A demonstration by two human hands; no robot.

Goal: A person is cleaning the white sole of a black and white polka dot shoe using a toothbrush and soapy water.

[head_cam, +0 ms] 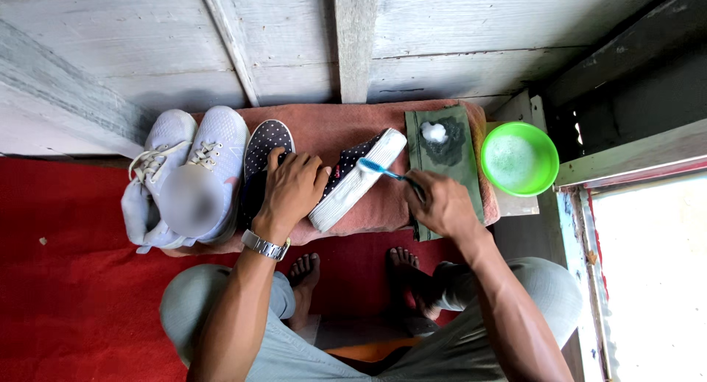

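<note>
Near the middle of the surface (324,128), which is draped in a reddish towel, I am pinning a black polka-dot shoe (357,177) on its side with my left hand (291,190), so that its white sole is turning up toward me. The fingers of that hand are curling closed over the shoe's opening and upper, keeping it from sliding. My right hand (442,204) is gripping the handle of a blue toothbrush (389,173), fingers wrapped shut around it, and the bristle head is resting against the white sole near the toe end. The matching polka-dot shoe (265,148) is lying just beside my left hand, partly under it. At the left edge of the surface a pair of pale lavender sneakers (195,168) is sitting side by side, well apart from the brushing. Toward the right edge a green cloth (445,150) is lying flat with a blob of white foam (434,132) on it, near my brush hand for dipping. Just past that edge a bright green bowl (541,161) of sudsy water is standing within reach of my right hand.
</note>
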